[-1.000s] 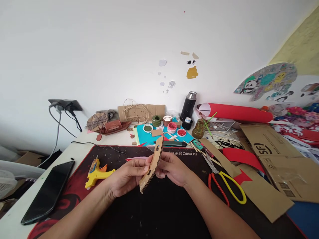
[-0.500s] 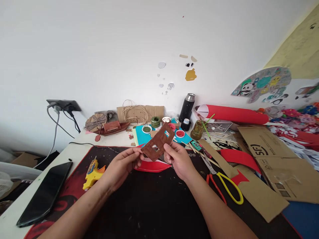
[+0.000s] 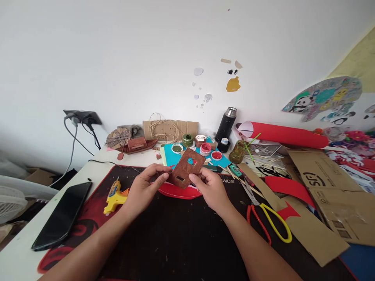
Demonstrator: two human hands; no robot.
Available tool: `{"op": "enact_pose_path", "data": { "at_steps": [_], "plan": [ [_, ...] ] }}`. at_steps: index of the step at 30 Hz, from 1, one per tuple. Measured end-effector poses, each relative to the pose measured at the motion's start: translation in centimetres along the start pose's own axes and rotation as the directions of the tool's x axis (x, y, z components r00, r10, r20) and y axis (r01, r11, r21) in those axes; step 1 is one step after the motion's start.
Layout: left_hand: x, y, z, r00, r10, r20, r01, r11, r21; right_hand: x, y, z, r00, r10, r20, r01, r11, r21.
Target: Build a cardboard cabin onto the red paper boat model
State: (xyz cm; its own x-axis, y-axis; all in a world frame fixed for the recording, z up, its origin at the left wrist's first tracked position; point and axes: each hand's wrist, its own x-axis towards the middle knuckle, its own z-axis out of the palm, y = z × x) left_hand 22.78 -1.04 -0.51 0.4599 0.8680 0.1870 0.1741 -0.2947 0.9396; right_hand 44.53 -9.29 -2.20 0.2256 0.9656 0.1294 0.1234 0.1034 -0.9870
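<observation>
"One brown card (image 3: 185, 168), but why held that way?"
"The right hand (image 3: 212, 191) pinches it above the mat (image 3: 181, 234), thumb in front, fingers behind, likely to steady its tilt; the left hand (image 3: 148, 187) is at its left edge, though I can't tell if gripping"
"The glue gun (image 3: 115, 198)?"
"Lying leftward, perhaps for elbow room"
</observation>
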Motion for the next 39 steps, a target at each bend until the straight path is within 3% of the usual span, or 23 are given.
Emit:
{"op": "enact_pose_path", "data": {
  "at_steps": [7, 18, 25, 39],
  "plan": [
    [0.4, -0.6, -0.4, 0.998, 0.059, -0.024, -0.056, 0.991, 0.122, 0.1, 0.1, -0.2, 0.999, -0.006, -0.033, 0.005, 0.999, -0.031],
    [0.3, -0.4, 0.0, 0.989, 0.141, -0.037, -0.133, 0.977, 0.167, 0.0, 1.1, -0.1, 1.000, -0.025, -0.017, 0.025, 1.000, -0.018],
    [0.2, -0.4, 0.2, 0.972, 0.231, -0.048, -0.218, 0.956, 0.195, -0.1, 1.1, -0.1, 1.000, -0.031, -0.006, 0.030, 0.995, -0.098],
    [0.2, -0.1, 0.5, 0.970, 0.230, -0.084, -0.209, 0.957, 0.202, -0.4, 0.9, 0.3, 0.997, -0.081, 0.016, 0.082, 0.970, -0.228]
  ]
}}
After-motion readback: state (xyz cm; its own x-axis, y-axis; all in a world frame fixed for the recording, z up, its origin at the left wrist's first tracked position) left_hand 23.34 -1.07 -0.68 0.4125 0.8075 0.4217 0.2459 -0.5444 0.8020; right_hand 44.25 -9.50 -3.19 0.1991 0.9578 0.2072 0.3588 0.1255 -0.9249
